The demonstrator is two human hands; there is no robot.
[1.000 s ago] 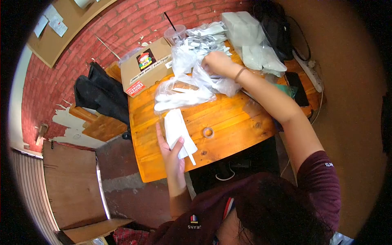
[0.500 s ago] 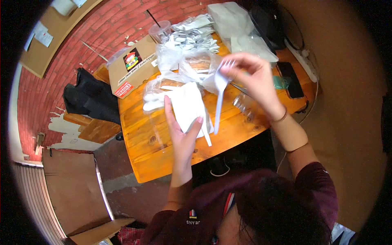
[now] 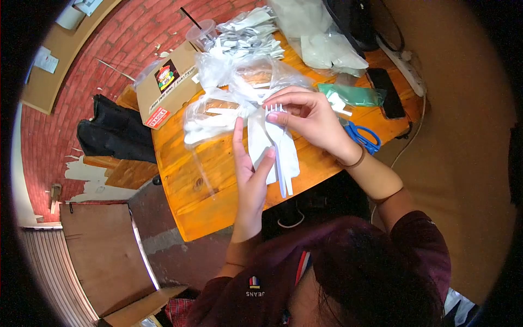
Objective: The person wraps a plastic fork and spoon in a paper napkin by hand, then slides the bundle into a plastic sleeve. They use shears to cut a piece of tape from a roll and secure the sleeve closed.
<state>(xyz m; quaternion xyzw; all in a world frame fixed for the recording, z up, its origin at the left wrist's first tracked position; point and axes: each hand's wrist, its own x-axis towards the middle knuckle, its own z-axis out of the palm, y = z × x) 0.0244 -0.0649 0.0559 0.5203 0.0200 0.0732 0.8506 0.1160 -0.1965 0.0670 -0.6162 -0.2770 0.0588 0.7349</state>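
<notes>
Head view: the fork [image 3: 277, 136] now lies along the white napkin [image 3: 257, 143], beside another white handle [image 3: 289, 187], so the pcs. sit together as one bundle above the table [image 3: 182, 210]. L hand [image 3: 251, 180] has the napkin, thumb pressed on top nr. the handles, index finger spread. R hand [image 3: 315, 117] pinches the fork's tined end btwn. thumb & fingers. Clear plastic bags [image 3: 210, 119] w/ utensils lie just beyond; blue scissors [image 3: 366, 140] & a green bag [image 3: 357, 96] are on the R side, nr. the phone [image 3: 388, 98].
</notes>
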